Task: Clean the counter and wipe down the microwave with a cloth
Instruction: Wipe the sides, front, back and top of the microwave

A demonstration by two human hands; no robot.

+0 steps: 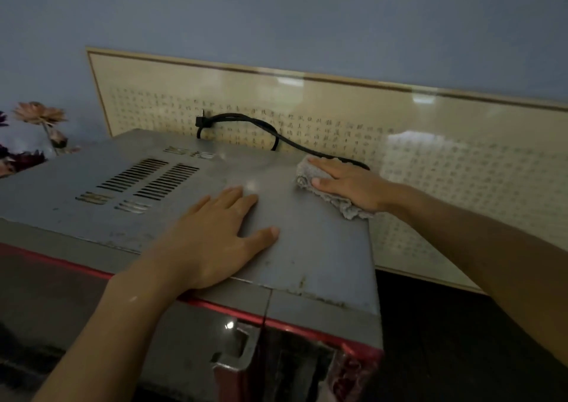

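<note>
Atop the microwave [322,263], the cloth [304,171] lies beneath the right hand [350,188], grip flat, released.

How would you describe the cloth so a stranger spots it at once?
Find the grey microwave in mid-view. At its top's far right corner, the right hand presses flat on the cloth. It is fuzzy, crumpled and pale grey, unlike the smooth black cord behind it.

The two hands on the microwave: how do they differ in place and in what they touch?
The left hand lies flat and bare on top of the microwave, near its front edge; the right hand presses a grey cloth at the back right corner. Both have straight fingers, palm down.
</note>
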